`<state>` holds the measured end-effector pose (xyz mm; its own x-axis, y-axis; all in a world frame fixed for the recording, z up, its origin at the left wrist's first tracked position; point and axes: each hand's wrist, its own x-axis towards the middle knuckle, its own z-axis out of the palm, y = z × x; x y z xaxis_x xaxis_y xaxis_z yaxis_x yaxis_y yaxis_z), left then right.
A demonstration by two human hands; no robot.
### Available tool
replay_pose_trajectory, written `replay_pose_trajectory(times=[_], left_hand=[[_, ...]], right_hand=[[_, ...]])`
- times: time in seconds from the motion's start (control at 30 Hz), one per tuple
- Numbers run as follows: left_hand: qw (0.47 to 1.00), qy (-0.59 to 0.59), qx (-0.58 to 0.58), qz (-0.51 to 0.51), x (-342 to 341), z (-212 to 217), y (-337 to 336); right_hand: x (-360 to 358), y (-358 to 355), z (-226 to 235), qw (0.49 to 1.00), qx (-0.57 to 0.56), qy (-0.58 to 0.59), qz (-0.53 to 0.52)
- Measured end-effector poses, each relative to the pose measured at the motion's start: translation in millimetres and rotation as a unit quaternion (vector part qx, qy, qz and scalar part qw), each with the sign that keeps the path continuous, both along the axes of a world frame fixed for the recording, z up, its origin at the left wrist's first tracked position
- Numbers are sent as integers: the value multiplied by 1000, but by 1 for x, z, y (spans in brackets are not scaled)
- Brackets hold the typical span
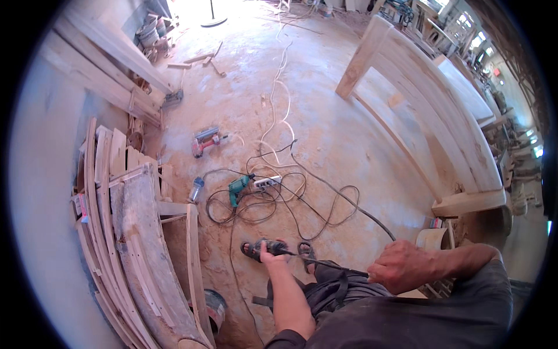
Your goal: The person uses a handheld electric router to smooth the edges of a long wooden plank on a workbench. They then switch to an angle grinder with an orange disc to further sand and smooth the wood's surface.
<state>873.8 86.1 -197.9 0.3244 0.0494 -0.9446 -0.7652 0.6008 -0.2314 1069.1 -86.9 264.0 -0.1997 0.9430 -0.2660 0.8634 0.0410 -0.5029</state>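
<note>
My left hand [271, 254] is closed round a dark corded power tool [273, 246], held low above my sandalled feet; its exact kind is hard to make out. A black cord [337, 267] runs from the tool's rear across my lap into my right hand [401, 266], which is closed in a fist on it. Beyond that fist the cord [372, 216] curves away over the floor toward a white power strip [267, 182]. A green electric drill [237, 189] lies beside the strip, among loops of dark cable.
A red nail gun [206, 142] and a clear bottle [196, 190] lie on the dusty floor [325, 157]. Stacked boards [136, 232] and a bucket [215, 308] stand at my left. To my right is a large wooden frame [430, 104]. A white cable [285, 58] trails far ahead.
</note>
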Motion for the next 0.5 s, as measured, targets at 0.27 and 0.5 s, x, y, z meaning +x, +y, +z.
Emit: replay_pose_trajectory(times=[0.27,0.5], left_hand=[[947,36,318,-21,-31,122,11],[804,106,584,-34,-114,311,20]], right_hand=[[85,-188,-106,842,-308,249,-366],[17,-246,-288,689,-446,387,-419]])
